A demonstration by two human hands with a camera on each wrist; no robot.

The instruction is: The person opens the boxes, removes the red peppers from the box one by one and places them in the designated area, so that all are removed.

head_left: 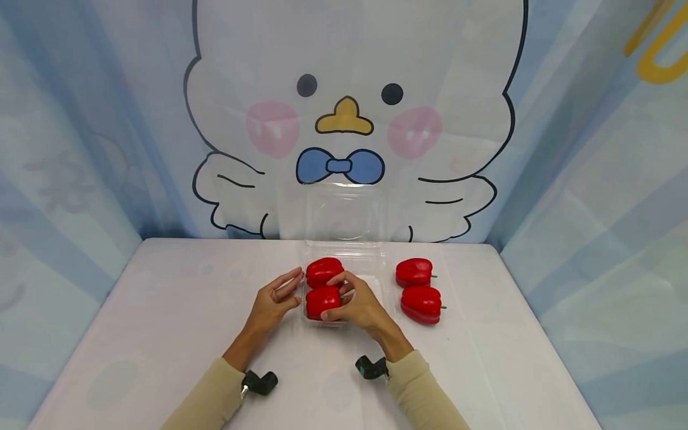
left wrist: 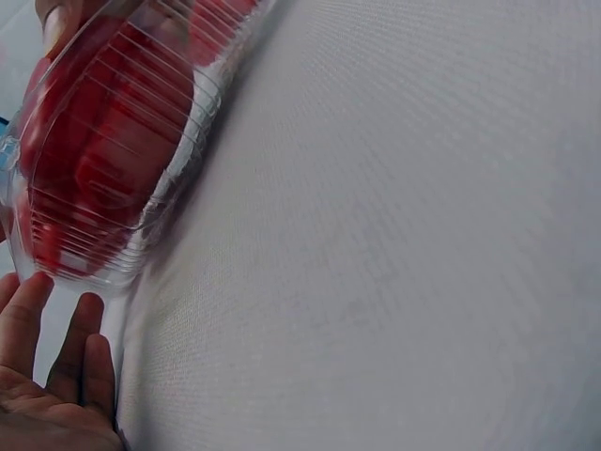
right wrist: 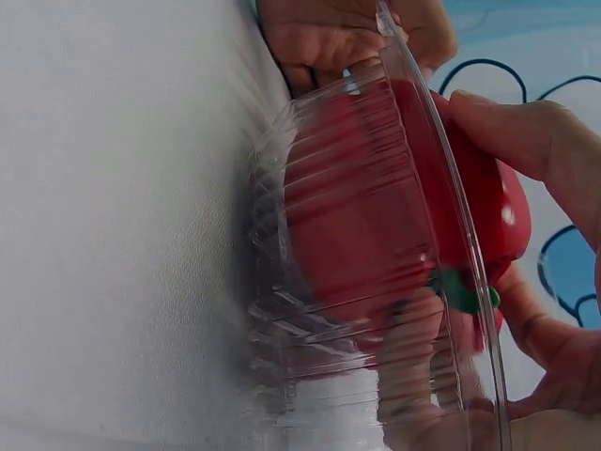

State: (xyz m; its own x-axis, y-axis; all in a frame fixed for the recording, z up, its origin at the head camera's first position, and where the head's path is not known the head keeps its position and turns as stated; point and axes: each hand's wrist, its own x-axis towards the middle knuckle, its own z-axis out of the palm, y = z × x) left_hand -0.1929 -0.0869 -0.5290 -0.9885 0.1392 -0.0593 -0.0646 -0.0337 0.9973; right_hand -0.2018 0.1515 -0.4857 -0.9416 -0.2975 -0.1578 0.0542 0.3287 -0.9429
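Note:
A clear plastic clamshell box (head_left: 371,257) stands on the table with its lid (head_left: 344,215) raised at the back. Two red bell peppers lie in its left half, a far one (head_left: 323,270) and a near one (head_left: 318,298). My right hand (head_left: 365,304) grips the near pepper (right wrist: 484,197), thumb on the front and fingers behind, by the green stem (right wrist: 465,291). Beside the box's left wall is my left hand (head_left: 272,303), fingers extended. In the left wrist view its fingertips (left wrist: 39,287) are close to the box corner; contact is hard to tell.
Right of the box, two more red peppers lie on the table, one farther back (head_left: 414,272) and one nearer (head_left: 421,305). A white cloth covers the table (head_left: 177,322). Behind it hangs a curtain (head_left: 344,54) with a cartoon bird, close to the raised lid.

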